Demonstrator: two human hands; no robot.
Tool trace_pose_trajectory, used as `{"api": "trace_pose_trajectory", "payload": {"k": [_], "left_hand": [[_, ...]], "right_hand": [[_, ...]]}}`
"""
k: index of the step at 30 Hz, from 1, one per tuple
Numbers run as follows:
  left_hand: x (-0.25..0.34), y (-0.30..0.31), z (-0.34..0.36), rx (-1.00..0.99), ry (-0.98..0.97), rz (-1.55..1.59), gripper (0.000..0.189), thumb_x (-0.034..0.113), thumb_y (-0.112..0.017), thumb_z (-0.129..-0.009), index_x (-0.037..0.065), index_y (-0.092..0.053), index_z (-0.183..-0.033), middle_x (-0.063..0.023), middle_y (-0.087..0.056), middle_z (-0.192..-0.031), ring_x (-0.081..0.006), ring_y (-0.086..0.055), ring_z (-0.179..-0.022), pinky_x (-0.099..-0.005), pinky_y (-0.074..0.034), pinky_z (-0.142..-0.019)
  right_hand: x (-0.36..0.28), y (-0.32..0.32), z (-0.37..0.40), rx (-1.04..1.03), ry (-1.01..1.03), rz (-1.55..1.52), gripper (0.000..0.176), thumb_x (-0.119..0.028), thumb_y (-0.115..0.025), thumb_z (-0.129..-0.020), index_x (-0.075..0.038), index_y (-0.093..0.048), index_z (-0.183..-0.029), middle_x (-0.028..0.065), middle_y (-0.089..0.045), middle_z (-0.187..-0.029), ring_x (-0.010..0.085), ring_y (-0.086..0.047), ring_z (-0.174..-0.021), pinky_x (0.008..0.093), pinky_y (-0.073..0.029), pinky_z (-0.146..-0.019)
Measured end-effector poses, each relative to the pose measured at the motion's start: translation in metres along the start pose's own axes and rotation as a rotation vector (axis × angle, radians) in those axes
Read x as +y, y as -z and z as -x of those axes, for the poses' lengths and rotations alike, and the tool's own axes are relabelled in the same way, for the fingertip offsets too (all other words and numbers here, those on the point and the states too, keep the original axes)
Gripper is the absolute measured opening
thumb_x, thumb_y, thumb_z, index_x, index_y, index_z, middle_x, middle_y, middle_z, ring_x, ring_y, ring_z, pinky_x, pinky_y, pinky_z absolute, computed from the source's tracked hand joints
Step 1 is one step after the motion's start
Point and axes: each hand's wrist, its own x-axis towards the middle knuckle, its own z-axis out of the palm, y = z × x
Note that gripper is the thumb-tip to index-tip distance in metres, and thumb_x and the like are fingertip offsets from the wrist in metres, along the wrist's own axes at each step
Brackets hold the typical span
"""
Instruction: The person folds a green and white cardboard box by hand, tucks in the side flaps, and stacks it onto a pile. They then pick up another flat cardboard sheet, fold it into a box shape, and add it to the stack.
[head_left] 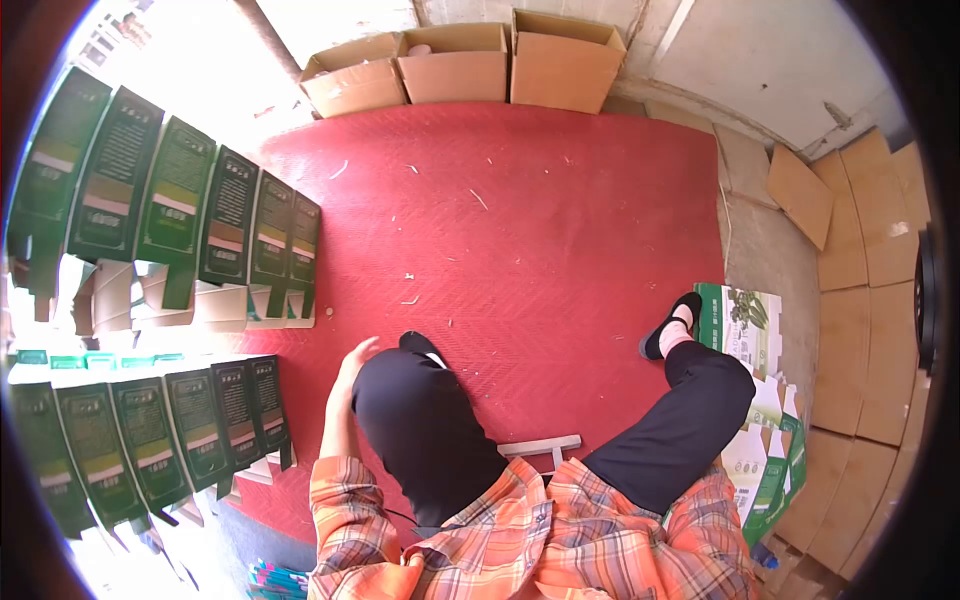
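My left hand (353, 364) rests against the outer side of my left knee, with its visible fingers stretched out and nothing seen in them. Part of it is hidden by the dark trouser leg (420, 430). Nearest to this hand, on the left, are rows of upright green printed cartons (215, 425), their flaps hanging open. My right hand is out of sight; only the plaid sleeve (705, 520) shows on that side. Beside my right leg lie flattened green and white printed cartons (750, 320).
Red matting (540, 220) covers the floor, dotted with small scraps. Three open brown boxes (455, 75) line the far edge. Brown cardboard (865, 330) is stacked along the right. Between my legs is a pale bar (540, 445), perhaps part of a seat.
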Motion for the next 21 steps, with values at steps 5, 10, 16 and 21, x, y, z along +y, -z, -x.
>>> {"api": "trace_pose_trajectory", "payload": {"k": [5, 10, 16, 21], "left_hand": [[0.085, -0.046, -0.002, 0.143, -0.184, -0.543, 0.043, 0.019, -0.067, -0.090, 0.008, -0.057, -0.130, -0.0103, -0.066, -0.115, -0.0178, -0.061, -0.105, -0.0319, -0.048, -0.091], [0.190, -0.123, 0.021, 0.135, -0.298, -0.633, 0.043, 0.009, -0.057, -0.093, 0.011, -0.052, -0.135, -0.0056, -0.062, -0.119, -0.0091, -0.058, -0.088, -0.0233, -0.047, -0.070], [0.227, -0.253, 0.043, -0.141, -0.631, -0.891, 0.048, 0.001, -0.061, -0.085, 0.007, -0.054, -0.132, -0.0107, -0.062, -0.122, -0.0196, -0.060, -0.109, -0.0332, -0.046, -0.094], [0.158, -0.276, 0.015, -0.360, -0.584, -1.388, 0.053, 0.011, -0.069, -0.079, 0.005, -0.056, -0.129, -0.0203, -0.061, -0.117, -0.0350, -0.059, -0.109, -0.0418, -0.048, -0.092]], "right_hand": [[0.072, 0.022, 0.013, 0.091, 0.002, 0.071, 0.033, -0.029, -0.059, -0.085, -0.004, -0.066, -0.106, 0.0181, -0.070, -0.090, 0.0395, -0.065, -0.085, 0.0476, -0.051, -0.076], [0.131, 0.054, 0.018, 0.036, -0.260, 0.315, 0.033, -0.022, -0.064, -0.081, -0.008, -0.064, -0.111, 0.0173, -0.066, -0.100, 0.0396, -0.062, -0.092, 0.0464, -0.050, -0.083], [0.070, 0.084, 0.024, 0.044, -0.557, 0.429, 0.059, -0.025, -0.075, -0.075, -0.010, -0.052, -0.127, 0.0154, -0.048, -0.132, 0.0402, -0.048, -0.117, 0.0503, -0.047, -0.090], [0.072, 0.086, 0.043, -0.247, -0.783, 0.690, 0.101, -0.037, -0.081, -0.072, -0.024, -0.019, -0.151, 0.0118, -0.018, -0.156, 0.0437, -0.024, -0.139, 0.0634, -0.043, -0.094]]}}
